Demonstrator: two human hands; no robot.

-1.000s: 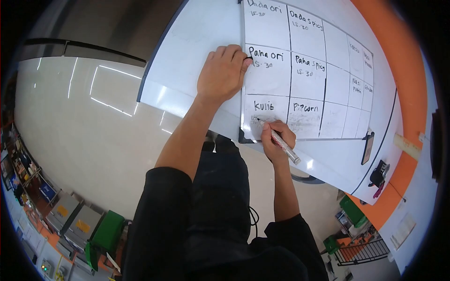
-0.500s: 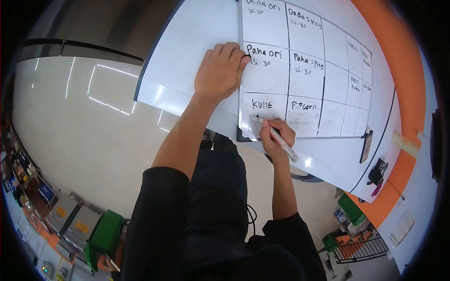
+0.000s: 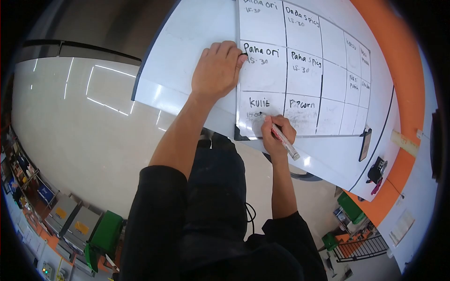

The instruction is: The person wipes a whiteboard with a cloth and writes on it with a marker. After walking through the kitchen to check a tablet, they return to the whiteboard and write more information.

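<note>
Marker (image 3: 287, 145) tip has moved right along the faint line under "Kulit" since the earlier frames; more marks behind it.
White table (image 3: 180, 61) spans upper left-center to right of frame. Whiteboard (image 3: 262, 78) on it, upper center to upper right, ruled grid, black handwriting: "Paha ori", "Paha spicy", "15.30" etc. Left hand (image 3: 214, 70), upper center, at board's left edge, fingers curled, small dark bit (image 3: 243, 54) by thumb; can't tell if it's gripped. Right hand (image 3: 279, 133), just right of frame center, closed pen-style on marker, over board's lower edge. Phone-like slab (image 3: 365, 145), right of frame, at board's lower right corner. Marker slants down-right from its tip, tip at bottom-left cell just below "Kulit". Digits there too faint to read reliably.
</note>
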